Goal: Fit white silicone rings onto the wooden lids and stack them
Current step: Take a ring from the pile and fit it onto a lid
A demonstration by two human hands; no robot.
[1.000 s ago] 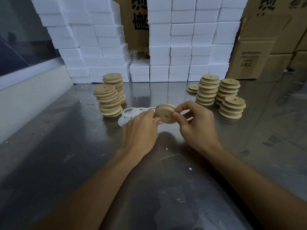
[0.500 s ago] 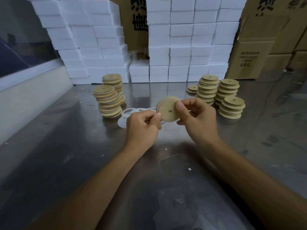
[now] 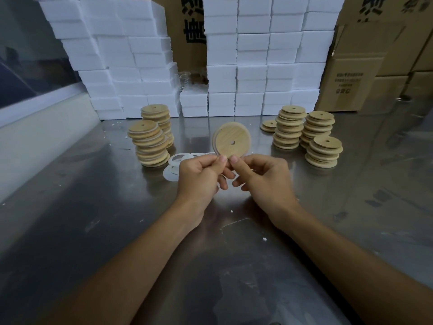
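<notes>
Wooden round lid (image 3: 232,140) between hands (image 3: 230,174)

Both forearms are bare to the frame's edge, and the left hand (image 3: 199,178) and right hand (image 3: 264,178) wear no gloves.

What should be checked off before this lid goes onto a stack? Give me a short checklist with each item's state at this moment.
1. Lid held securely: ok. The left hand and right hand both pinch the lower edge of the wooden lid, which stands upright off the table.
2. Ring seated all round the lid: cannot tell. Only a pale line shows along its left rim.
3. Landing spot for the lid: ok. The left stacks are within reach, though the front one leans.
4. More rings at hand: ok. Loose white rings lie on the table behind the left hand.
5. Unfitted lids available: cannot tell. The right stacks show no white, but their edges are too small to judge.
</notes>
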